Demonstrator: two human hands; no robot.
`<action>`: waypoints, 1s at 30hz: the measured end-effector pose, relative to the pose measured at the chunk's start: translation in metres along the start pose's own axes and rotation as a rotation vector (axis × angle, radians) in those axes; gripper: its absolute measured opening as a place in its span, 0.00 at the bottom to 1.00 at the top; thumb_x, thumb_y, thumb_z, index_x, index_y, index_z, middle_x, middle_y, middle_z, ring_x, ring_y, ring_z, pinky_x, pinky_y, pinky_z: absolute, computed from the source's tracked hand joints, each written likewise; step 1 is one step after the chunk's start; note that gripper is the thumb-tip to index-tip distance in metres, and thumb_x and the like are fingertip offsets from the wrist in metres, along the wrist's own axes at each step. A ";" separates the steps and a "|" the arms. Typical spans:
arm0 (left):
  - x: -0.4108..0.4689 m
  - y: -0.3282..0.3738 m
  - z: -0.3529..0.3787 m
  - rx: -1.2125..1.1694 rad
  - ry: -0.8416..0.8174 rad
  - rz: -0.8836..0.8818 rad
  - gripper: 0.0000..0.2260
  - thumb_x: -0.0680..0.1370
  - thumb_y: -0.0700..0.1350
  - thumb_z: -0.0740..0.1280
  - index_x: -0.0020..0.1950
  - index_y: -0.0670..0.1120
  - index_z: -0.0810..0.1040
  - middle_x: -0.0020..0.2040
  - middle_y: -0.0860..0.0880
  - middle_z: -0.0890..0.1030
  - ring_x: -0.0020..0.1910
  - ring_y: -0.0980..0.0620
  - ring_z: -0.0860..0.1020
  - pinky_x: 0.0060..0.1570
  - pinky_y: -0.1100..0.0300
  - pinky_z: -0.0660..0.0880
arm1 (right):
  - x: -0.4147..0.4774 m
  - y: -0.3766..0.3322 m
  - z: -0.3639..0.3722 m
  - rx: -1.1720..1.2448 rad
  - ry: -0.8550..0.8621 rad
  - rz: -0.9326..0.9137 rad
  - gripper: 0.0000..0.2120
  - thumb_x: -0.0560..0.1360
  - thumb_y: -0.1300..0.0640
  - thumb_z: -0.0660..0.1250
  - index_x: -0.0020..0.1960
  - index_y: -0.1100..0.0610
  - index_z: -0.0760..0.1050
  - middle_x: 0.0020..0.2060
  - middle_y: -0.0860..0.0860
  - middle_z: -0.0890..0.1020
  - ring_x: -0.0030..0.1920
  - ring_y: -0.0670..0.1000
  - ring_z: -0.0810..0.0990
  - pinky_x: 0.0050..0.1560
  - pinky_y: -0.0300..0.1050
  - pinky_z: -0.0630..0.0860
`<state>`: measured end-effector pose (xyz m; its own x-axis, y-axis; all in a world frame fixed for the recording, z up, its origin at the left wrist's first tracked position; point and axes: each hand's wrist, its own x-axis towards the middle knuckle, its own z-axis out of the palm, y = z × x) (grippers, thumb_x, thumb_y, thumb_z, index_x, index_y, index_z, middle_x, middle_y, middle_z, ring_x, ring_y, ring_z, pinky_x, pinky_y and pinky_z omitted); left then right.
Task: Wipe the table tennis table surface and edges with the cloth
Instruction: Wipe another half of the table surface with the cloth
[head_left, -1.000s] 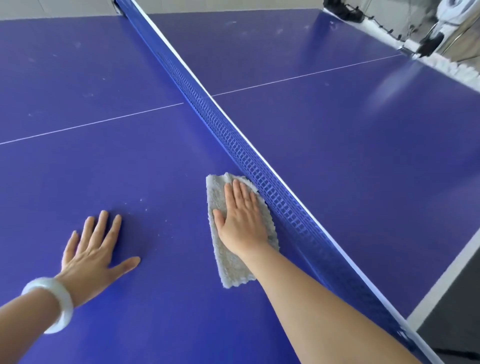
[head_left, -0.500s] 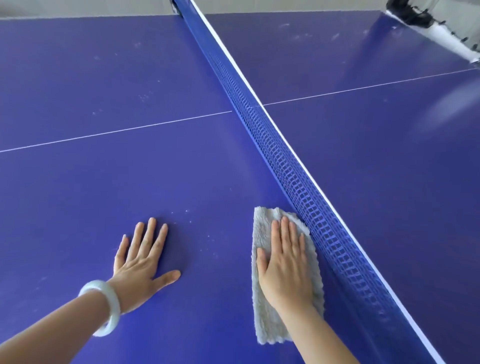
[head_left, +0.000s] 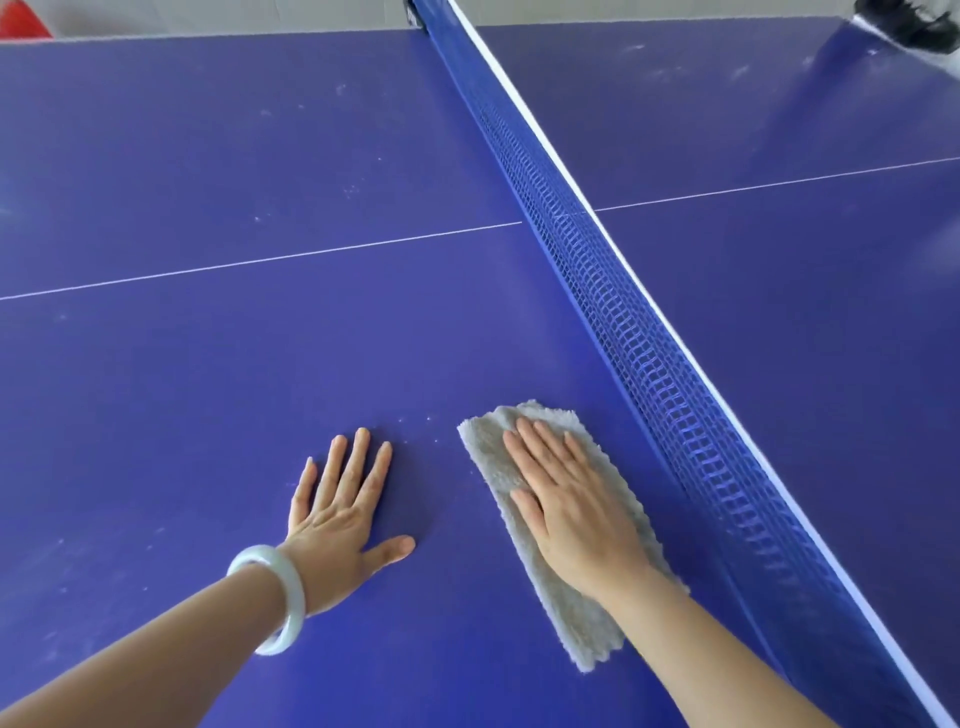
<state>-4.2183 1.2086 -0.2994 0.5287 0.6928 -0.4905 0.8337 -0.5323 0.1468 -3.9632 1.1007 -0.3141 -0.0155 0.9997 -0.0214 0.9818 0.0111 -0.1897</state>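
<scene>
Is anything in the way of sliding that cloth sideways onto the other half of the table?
Yes. The net stands just right of the cloth, between it and that half. The right hand lies flat on the cloth.

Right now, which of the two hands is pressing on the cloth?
The right hand, lying flat on the grey cloth beside the net. The left hand, with the white bangle, rests on the bare table.

cloth (head_left: 491, 457) middle under right hand (head_left: 566, 514), dark object (head_left: 904, 26) blurred, cropped
</scene>
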 end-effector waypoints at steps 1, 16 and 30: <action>0.000 -0.001 0.001 -0.003 0.006 0.004 0.44 0.78 0.70 0.51 0.69 0.52 0.18 0.69 0.55 0.17 0.68 0.53 0.17 0.72 0.52 0.25 | 0.002 0.010 -0.002 -0.004 0.001 0.033 0.27 0.86 0.46 0.41 0.82 0.54 0.48 0.82 0.48 0.48 0.81 0.47 0.44 0.80 0.51 0.46; -0.006 -0.012 -0.018 0.035 0.064 0.064 0.50 0.73 0.72 0.60 0.73 0.55 0.24 0.75 0.54 0.23 0.71 0.53 0.21 0.71 0.52 0.26 | -0.011 -0.015 0.002 -0.019 0.017 0.012 0.27 0.85 0.48 0.47 0.81 0.57 0.54 0.81 0.50 0.54 0.81 0.49 0.51 0.78 0.52 0.51; 0.038 -0.057 -0.051 -0.007 -0.049 -0.083 0.65 0.60 0.77 0.67 0.73 0.53 0.21 0.72 0.53 0.20 0.70 0.50 0.20 0.73 0.46 0.28 | 0.128 -0.029 0.000 -0.035 0.002 0.142 0.29 0.84 0.47 0.41 0.81 0.59 0.43 0.81 0.55 0.44 0.81 0.54 0.42 0.80 0.54 0.42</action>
<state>-4.2379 1.2900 -0.2827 0.4490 0.7098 -0.5428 0.8758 -0.4700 0.1099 -3.9939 1.2287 -0.3113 0.1242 0.9913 -0.0435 0.9800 -0.1294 -0.1510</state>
